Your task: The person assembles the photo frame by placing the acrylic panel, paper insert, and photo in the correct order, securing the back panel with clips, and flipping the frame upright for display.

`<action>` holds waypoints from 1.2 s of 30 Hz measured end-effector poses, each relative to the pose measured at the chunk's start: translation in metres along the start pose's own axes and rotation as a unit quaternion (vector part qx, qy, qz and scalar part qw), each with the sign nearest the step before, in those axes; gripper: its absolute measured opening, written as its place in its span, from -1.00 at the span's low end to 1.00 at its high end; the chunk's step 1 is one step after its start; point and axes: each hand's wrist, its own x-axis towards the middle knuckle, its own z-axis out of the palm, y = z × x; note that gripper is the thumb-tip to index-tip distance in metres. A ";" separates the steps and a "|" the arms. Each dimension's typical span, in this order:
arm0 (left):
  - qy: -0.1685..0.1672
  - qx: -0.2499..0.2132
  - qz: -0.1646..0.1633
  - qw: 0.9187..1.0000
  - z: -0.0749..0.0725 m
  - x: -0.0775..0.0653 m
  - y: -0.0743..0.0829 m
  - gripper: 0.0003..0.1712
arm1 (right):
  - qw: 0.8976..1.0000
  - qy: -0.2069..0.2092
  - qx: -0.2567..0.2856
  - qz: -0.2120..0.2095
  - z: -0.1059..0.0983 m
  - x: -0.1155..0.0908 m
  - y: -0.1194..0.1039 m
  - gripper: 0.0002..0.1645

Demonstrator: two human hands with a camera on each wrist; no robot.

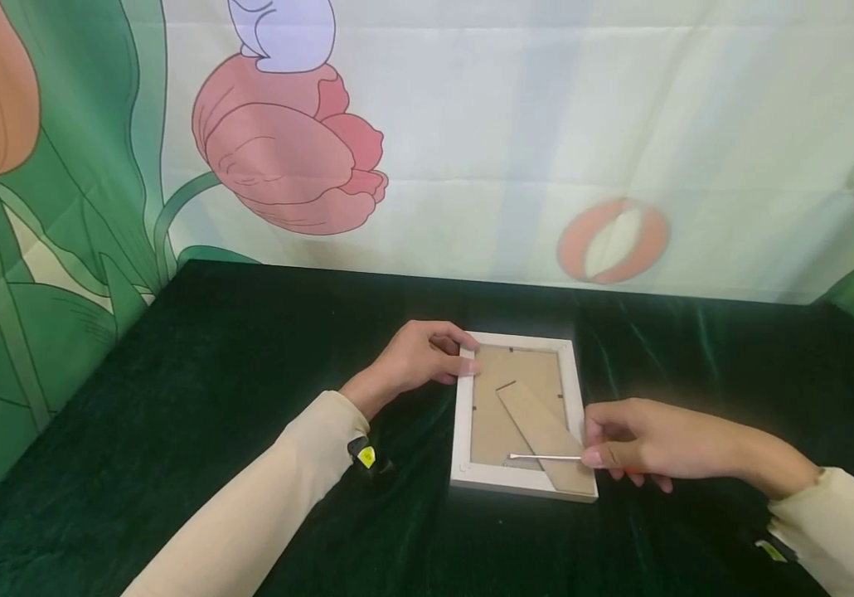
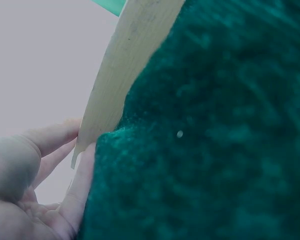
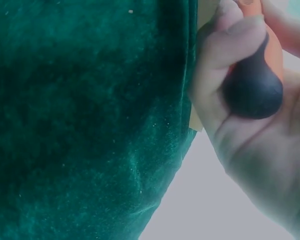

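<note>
A picture frame (image 1: 463, 435) with a pale border lies face down, its brown backing board (image 1: 488, 427) and slanted stand leg (image 1: 542, 419) uppermost. My left hand (image 1: 421, 356) grips the frame's left side near the far corner, thumb on the border. In the left wrist view, fingers press against the wooden side edge (image 2: 107, 80). My right hand (image 1: 654, 439) holds a screwdriver (image 3: 255, 90) by its orange and black handle. The metal shaft (image 1: 550, 457) crosses over the stand leg, its tip at the backing's near edge. Small dark tabs (image 1: 560, 396) dot the inner border.
Dark green velvet cloth (image 1: 263, 348) covers the table and wrinkles around the frame. Behind the table's far edge hangs a pale curtain (image 1: 472, 149) printed with tulips and leaves. Black straps with yellow labels (image 1: 366, 457) sit at the sleeve cuffs.
</note>
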 end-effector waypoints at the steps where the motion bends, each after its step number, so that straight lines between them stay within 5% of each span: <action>1: 0.000 0.000 0.001 1.000 0.000 0.000 0.000 -0.64 | 1.000 0.002 0.000 -0.002 0.000 0.000 0.001 -0.86; 13: 0.001 -0.001 0.005 1.000 0.000 0.000 -0.002 -0.63 | 0.999 0.034 0.016 -0.002 -0.005 0.004 0.003 -0.85; 22: 0.002 -0.001 0.004 1.000 0.000 0.001 -0.003 -0.63 | 0.995 0.097 -0.018 0.028 -0.007 0.012 -0.002 -0.73; 36: 0.001 -0.002 0.007 1.000 0.000 0.000 -0.003 -0.63 | 0.987 0.156 -0.035 0.003 -0.015 0.019 -0.006 -0.65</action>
